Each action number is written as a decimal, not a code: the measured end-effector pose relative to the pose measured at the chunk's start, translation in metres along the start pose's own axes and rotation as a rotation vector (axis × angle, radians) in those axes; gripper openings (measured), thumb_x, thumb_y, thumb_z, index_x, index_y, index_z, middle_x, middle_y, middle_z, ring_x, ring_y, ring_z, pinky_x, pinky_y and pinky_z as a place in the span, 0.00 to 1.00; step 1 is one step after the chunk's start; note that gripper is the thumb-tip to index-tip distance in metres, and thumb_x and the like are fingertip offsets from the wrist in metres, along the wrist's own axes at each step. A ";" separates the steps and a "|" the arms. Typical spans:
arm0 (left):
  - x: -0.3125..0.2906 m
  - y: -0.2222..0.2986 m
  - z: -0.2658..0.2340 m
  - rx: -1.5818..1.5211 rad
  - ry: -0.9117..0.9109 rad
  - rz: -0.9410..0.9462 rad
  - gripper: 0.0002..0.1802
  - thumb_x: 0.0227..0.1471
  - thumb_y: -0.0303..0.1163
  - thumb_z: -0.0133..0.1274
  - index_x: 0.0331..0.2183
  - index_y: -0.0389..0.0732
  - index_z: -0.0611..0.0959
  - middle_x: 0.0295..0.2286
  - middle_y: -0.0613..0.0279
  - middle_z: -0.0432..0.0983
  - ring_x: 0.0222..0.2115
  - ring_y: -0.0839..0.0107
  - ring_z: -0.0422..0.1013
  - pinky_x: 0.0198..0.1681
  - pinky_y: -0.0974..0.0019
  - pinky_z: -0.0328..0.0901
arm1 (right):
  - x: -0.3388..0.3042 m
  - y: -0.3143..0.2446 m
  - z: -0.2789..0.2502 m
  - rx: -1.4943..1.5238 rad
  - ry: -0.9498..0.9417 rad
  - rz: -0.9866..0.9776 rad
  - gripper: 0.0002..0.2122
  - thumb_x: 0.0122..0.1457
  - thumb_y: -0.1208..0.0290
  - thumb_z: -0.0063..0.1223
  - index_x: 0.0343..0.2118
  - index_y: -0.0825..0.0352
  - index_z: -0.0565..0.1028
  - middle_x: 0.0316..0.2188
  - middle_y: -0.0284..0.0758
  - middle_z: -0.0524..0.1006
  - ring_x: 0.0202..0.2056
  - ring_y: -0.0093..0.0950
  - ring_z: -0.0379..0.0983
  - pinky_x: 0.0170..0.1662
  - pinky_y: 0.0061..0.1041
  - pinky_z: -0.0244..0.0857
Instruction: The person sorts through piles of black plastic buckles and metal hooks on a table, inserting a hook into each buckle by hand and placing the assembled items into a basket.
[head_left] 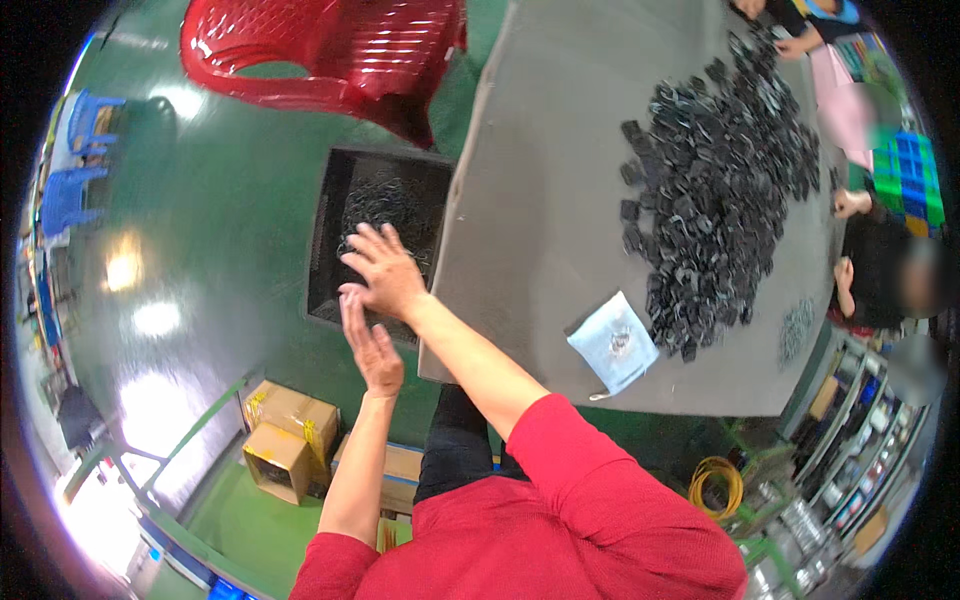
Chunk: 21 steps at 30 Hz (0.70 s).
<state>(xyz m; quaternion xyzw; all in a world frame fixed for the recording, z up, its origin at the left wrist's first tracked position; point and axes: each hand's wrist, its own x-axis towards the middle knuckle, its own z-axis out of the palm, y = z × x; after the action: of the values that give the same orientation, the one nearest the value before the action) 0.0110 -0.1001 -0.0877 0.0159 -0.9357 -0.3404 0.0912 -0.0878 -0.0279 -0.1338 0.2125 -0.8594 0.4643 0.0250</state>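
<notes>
My left hand and my right hand are close together past the table's left edge, over a black bin. Both have their fingers stretched out, and nothing shows in either one. The fingertips of my left hand reach near the heel of my right hand; whether they touch is unclear. In the bin, which stands low beside the table, lies a heap of small dark pieces, too fine to name. My hands hide part of its near end.
The grey table bears a large pile of black parts, a light blue cloth-like square with small pieces on it, and a patch of small metal parts. A red plastic chair stands beyond the bin. Co-workers' hands show along the right side.
</notes>
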 end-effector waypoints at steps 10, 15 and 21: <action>-0.010 0.052 0.012 -0.009 -0.258 0.214 0.32 0.47 0.21 0.45 0.55 0.36 0.58 0.54 0.48 0.55 0.57 0.50 0.50 0.59 0.53 0.47 | -0.130 0.008 -0.212 -0.298 0.407 0.329 0.22 0.48 0.73 0.55 0.48 0.65 0.66 0.48 0.39 0.67 0.53 0.38 0.60 0.56 0.35 0.54; -0.019 0.179 0.092 -0.359 -0.569 0.375 0.37 0.42 0.19 0.50 0.55 0.36 0.58 0.54 0.48 0.55 0.57 0.52 0.51 0.59 0.55 0.48 | -0.309 0.039 -0.315 -0.600 0.577 0.779 0.25 0.48 0.71 0.54 0.52 0.64 0.63 0.51 0.42 0.63 0.53 0.41 0.58 0.56 0.38 0.52; -0.061 0.295 0.216 0.194 -0.844 0.412 0.64 0.31 0.45 0.65 0.60 0.42 0.40 0.56 0.31 0.42 0.58 0.34 0.38 0.59 0.40 0.35 | -0.379 0.080 -0.330 -0.574 0.425 1.101 0.48 0.37 0.49 0.63 0.60 0.62 0.50 0.59 0.55 0.47 0.62 0.51 0.37 0.61 0.51 0.35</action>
<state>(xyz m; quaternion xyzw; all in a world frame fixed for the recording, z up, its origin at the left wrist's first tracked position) 0.0413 0.2692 -0.0714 -0.3009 -0.9022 -0.2030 -0.2329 0.1743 0.4070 -0.1007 -0.3699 -0.9087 0.1934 0.0087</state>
